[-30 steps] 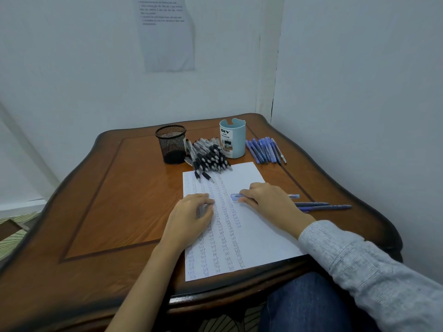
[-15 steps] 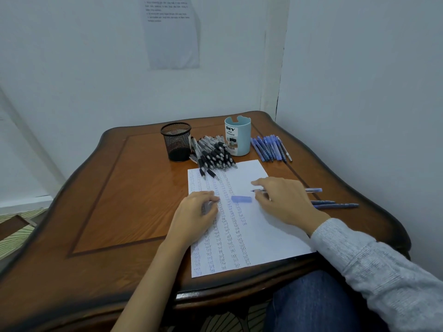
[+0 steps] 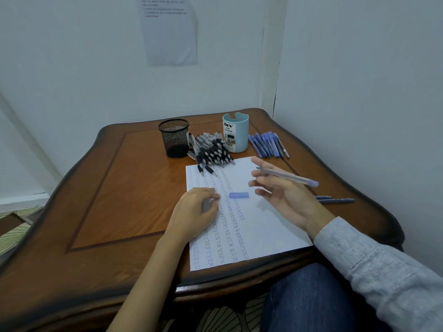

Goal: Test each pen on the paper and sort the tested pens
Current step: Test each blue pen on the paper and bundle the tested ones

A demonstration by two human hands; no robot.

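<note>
A white paper (image 3: 263, 226) with columns of blue test marks lies on the wooden table (image 3: 115, 188). My left hand (image 3: 196, 212) rests on the paper's left part, fingers loosely curled. My right hand (image 3: 285, 195) is raised above the paper and holds an uncapped blue pen (image 3: 290, 176), its tip pointing left. The pen's blue cap (image 3: 238, 195) lies on the paper between my hands. A pile of black pens (image 3: 213, 152) sits at the paper's top edge. A row of blue pens (image 3: 268, 144) lies at the back right.
A black mesh cup (image 3: 174, 137) and a light blue desk organizer (image 3: 235, 133) stand at the back of the table. Two blue pens (image 3: 335, 199) lie at the right, beyond my right hand. Walls close in behind and to the right.
My right hand has lifted off the paper with the uncapped pen and turned palm-up. The cap stays on the paper. My left hand has not moved.
</note>
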